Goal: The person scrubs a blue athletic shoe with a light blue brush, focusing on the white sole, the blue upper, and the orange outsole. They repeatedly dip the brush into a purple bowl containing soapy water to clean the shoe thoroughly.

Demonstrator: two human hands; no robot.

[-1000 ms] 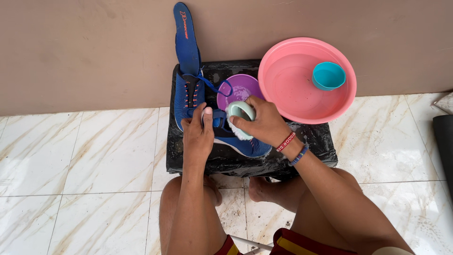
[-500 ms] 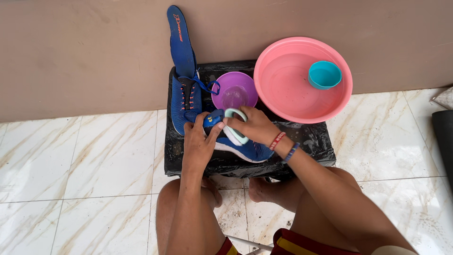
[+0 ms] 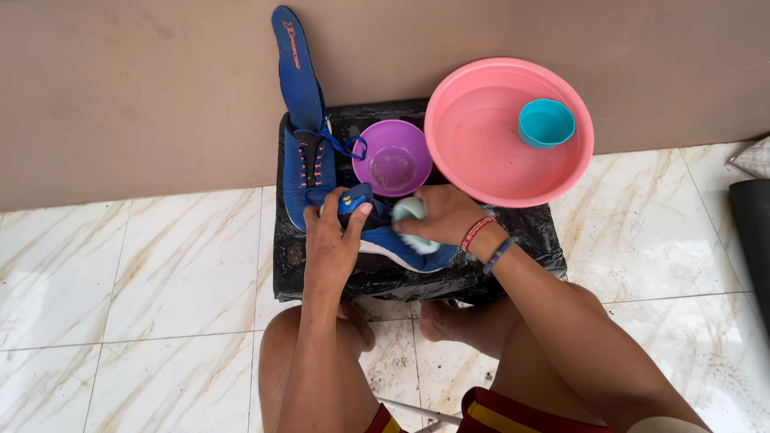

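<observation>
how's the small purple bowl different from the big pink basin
The small round purple plastic bowl is much narrower than the large round pink plastic basin. The bowl holds no object, while a teal cup sits inside the basin. The bowl sits beside the upright blue shoe, right behind the hands; the basin lies farther right, overhanging the black-wrapped block. Both are round, open-topped and rest on that block.
</observation>
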